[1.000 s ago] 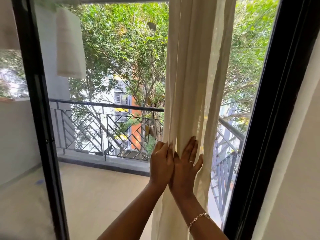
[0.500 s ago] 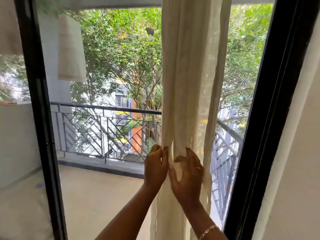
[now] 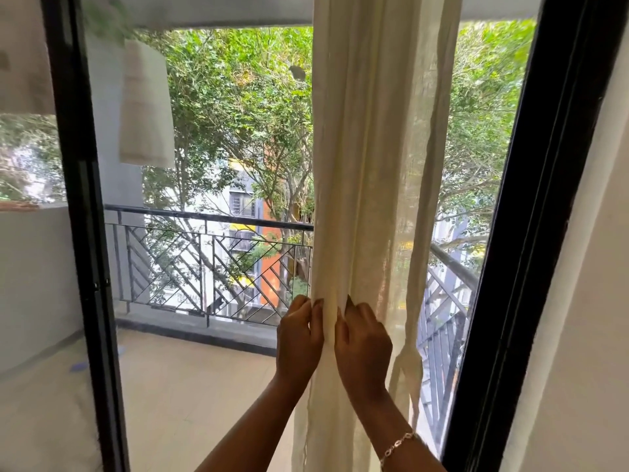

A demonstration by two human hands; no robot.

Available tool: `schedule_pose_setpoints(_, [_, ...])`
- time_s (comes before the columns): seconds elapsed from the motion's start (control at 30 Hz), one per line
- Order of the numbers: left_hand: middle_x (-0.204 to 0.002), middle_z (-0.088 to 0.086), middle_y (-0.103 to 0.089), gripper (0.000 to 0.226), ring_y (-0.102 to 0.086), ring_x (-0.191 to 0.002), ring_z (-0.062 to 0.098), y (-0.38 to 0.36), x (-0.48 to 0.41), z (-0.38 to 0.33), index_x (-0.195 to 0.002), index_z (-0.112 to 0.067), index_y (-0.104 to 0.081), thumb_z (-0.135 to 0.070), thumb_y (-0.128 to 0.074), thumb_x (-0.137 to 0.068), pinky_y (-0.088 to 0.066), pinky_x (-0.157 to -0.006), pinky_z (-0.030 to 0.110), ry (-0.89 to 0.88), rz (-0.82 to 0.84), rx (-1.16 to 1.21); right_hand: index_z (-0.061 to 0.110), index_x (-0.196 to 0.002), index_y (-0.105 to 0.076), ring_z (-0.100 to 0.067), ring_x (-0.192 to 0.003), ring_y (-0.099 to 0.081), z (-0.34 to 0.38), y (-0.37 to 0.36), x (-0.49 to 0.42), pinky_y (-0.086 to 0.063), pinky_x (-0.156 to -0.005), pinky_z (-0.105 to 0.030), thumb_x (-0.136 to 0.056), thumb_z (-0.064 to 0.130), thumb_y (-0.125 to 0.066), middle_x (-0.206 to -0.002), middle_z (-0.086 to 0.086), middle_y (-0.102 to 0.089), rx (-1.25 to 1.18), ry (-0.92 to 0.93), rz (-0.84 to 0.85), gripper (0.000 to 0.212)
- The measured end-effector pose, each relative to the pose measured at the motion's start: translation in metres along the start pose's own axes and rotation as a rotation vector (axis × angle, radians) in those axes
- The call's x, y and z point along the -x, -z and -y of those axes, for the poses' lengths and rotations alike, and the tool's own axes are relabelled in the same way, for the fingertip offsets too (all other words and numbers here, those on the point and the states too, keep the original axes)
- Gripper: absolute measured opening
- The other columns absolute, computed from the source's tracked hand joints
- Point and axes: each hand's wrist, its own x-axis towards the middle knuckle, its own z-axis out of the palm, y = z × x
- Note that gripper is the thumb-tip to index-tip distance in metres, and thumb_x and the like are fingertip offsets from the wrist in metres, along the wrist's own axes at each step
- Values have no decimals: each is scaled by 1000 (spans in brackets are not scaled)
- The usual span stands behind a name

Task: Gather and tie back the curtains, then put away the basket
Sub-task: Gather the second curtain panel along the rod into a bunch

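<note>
A sheer cream curtain point(image 3: 371, 172) hangs in folds in front of the glass door, right of centre. My left hand point(image 3: 299, 338) pinches its left edge at about waist height. My right hand point(image 3: 364, 342), with a bracelet at the wrist, grips a fold just beside it; the two hands almost touch, with a narrow bunch of cloth between them. A thinner strip of the same cloth point(image 3: 408, 376) dangles to the right of my right hand. No basket is in view.
Black door frames stand at the left point(image 3: 85, 253) and at the right point(image 3: 531, 233). A white wall point(image 3: 585, 335) fills the right edge. Beyond the glass lie a tiled balcony point(image 3: 190, 396), a metal railing point(image 3: 211, 267) and trees.
My hands went from lying flat on the curtain to curling and pinching a fold between them. The view has tilted down a little.
</note>
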Motion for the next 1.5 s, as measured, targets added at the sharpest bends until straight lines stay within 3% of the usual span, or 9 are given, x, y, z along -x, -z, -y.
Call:
schedule_pose_setpoints(0.3, [-67,-13,-42,32,-51,-61,1,-2,8,-5,-76,0,-60,-23,-41,-86,-37,-57,5,-2,47,-26,9,-88,-73,-15,-53,-65,-10,-27,30,-58,-53,-24,-80,18,-61,-65,-1,-69,-36,8,210,17])
schedule_pose_setpoints(0.6, [-75,-3,-46,37,-46,-61,1,-4,18,-9,-78,1,-58,-30,-45,-94,-35,-57,3,48,60,-100,11,-68,-70,-10,-57,-59,-1,-28,40,-46,-51,-13,-97,43,-28,-54,1,-66,-275,-75,120,60])
schedule_pose_setpoints(0.73, [-72,4,-50,31,-43,-54,5,-1,11,-5,-74,2,-60,-17,-47,-94,-31,-54,11,93,24,-217,16,-76,-73,-7,-43,-59,-5,-16,32,-43,-47,-14,-71,23,-56,-51,6,-64,-73,100,181,18])
schedule_pose_setpoints(0.9, [-74,4,-51,30,-48,-65,17,3,4,-4,-79,3,-62,-14,-43,-95,-31,-60,19,132,51,-210,17,-107,-63,-18,-80,-59,-8,1,18,-52,-67,-26,-74,27,-47,-84,-3,-65,-124,56,83,39])
schedule_pose_setpoints(1.0, [-70,1,-46,31,-44,-60,15,5,4,-2,-76,3,-60,-13,-43,-95,-27,-52,18,123,63,-229,17,-109,-53,-19,-99,-50,1,9,-4,-42,-87,-23,-70,9,-40,-101,-10,-59,-299,-24,-105,42])
schedule_pose_setpoints(1.1, [-69,-1,-45,31,-42,-55,3,9,4,-3,-77,4,-61,-14,-44,-95,-33,-51,8,133,78,-216,7,-124,-49,-24,-117,-43,3,13,-36,-34,-96,-21,-80,21,-51,-124,-13,-47,-206,-187,-217,46])
schedule_pose_setpoints(1.23, [-73,1,-49,31,-47,-62,16,10,3,-3,-78,3,-61,-15,-44,-96,-35,-62,20,144,86,-227,2,-144,-25,-37,-130,-40,-4,7,-58,-35,-105,-40,-83,39,-63,-146,-22,-33,-28,-396,103,80])
schedule_pose_setpoints(1.33, [-70,3,-47,32,-48,-62,24,10,5,-2,-72,3,-57,-14,-44,-95,-33,-60,25,138,69,-233,7,-140,-36,-38,-111,-58,-15,7,-47,-45,-89,-39,-91,8,-50,-129,-21,-56,47,-448,243,51])
schedule_pose_setpoints(1.5, [-71,12,-55,40,-55,-64,29,4,6,0,-72,4,-58,-24,-37,-91,-44,-60,34,125,49,-205,0,-122,-58,-36,-66,-70,-15,0,2,-54,-53,-33,-76,-14,-58,-91,-19,-73,-5,-359,264,48])
